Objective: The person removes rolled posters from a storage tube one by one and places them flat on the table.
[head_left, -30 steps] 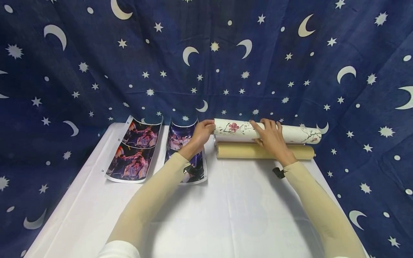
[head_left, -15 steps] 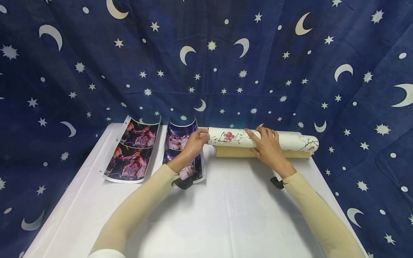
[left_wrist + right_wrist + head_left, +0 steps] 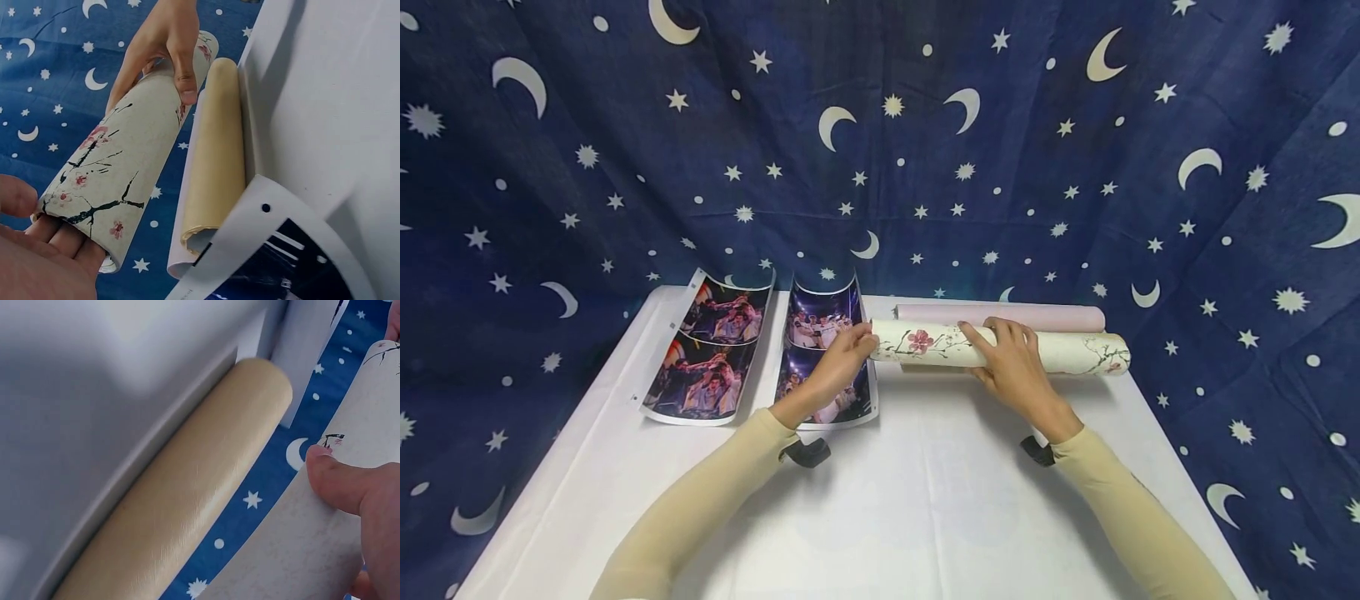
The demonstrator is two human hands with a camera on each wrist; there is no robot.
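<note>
A cream paper roll printed with plum blossoms (image 3: 1067, 353) is lifted off the table between both hands. My left hand (image 3: 835, 367) grips its left end, with fingers tucked inside the tube in the left wrist view. Around the roll's middle, my right hand (image 3: 1017, 367) holds it from above, thumb on the near side. A plain yellow roll (image 3: 215, 150) lies close by; in the head view the floral roll hides nearly all of it. Behind, a pale pink roll (image 3: 1037, 317) lies along the table's back edge.
Two curled glossy photo sheets, one with reddish pictures (image 3: 707, 379) and one bluish (image 3: 808, 329), lie at the back left. The white-covered table (image 3: 865, 517) ends against a dark blue curtain (image 3: 880, 150) with moons and stars.
Both hands have brought the floral roll toward the person and slightly left. It now covers the yellow roll in the head view, and the pink roll behind has come into sight.
</note>
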